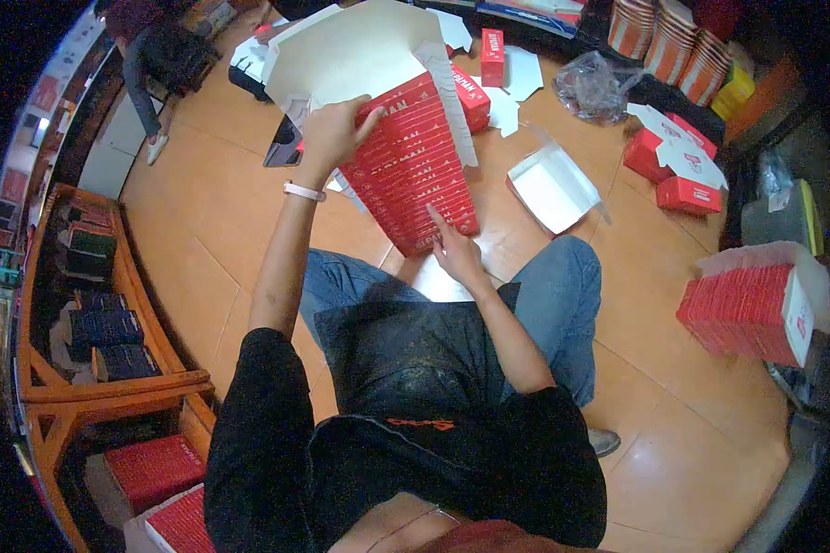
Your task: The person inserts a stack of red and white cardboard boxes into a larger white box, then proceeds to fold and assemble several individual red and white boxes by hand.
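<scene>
In front of me stands a tilted stack of flat red cardboard boxes (pixel 406 152), printed in white, its edges overlapping in rows. Large pale flaps (pixel 355 46) spread from its top. My left hand (pixel 335 138), with a light band on the wrist, is closed on the stack's upper left edge. At the lower end my right hand (pixel 458 255) grips the bottom edge, its index finger lying along the red face. An open white box (pixel 555 189) sits on the floor to the right of the stack.
Red boxes with white flaps (pixel 678 157) lie at the right, near a clear plastic bag (pixel 595 86). Another red stack (pixel 742 309) stands at far right. Orange-striped stacks (pixel 669 46) are behind. A wooden shelf (pixel 111 387) borders the left; a person's leg (pixel 141 88) shows beyond.
</scene>
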The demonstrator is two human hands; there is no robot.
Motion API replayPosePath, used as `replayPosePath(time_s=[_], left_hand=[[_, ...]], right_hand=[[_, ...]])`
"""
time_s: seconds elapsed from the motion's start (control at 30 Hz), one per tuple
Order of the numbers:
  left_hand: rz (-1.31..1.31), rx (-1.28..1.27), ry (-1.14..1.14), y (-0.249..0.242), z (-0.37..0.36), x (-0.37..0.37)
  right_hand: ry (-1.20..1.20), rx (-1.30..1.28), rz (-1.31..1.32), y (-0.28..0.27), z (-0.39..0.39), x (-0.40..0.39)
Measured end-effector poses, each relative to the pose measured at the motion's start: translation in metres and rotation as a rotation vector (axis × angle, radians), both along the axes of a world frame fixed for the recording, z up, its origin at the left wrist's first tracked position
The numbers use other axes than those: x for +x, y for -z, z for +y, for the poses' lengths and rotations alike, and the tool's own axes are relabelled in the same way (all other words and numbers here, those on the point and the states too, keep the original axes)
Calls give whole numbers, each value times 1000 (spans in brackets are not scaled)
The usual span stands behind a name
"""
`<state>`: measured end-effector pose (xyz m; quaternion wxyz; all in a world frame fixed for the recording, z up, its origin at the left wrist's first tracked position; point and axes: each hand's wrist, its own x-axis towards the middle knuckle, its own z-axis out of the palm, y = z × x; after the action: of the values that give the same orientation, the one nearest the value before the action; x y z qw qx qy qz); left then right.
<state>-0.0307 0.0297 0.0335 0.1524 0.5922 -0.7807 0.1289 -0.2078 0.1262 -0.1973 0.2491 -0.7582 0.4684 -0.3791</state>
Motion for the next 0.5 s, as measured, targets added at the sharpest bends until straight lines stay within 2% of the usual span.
replayPosePath(time_s=[0.07, 0.2, 0.27, 0.3, 0.4, 0.43, 0.47, 0.5], left_hand=[[-9, -22, -2, -1, 2, -1], [11, -11, 3, -6, 5, -3], [19, -27, -5, -1, 3, -5], [68, 3, 69, 6, -1, -4], [168, 0, 124, 6, 0, 5], [109, -19, 88, 7, 0, 2], [89, 24, 50, 9, -3, 1], [83, 33, 36, 8, -3, -2]], right_hand=[[-60, 201, 101, 0, -2, -3], [-10, 35, 17, -12, -1, 1], [-8, 58, 14, -18, -1, 0], [-36, 42, 21, -17, 1, -3], [-32, 197, 33, -31, -1, 1], [-19, 257, 75, -34, -3, 0], [-15, 136, 50, -22, -5, 1], [-5, 162, 102, -21, -8, -2]])
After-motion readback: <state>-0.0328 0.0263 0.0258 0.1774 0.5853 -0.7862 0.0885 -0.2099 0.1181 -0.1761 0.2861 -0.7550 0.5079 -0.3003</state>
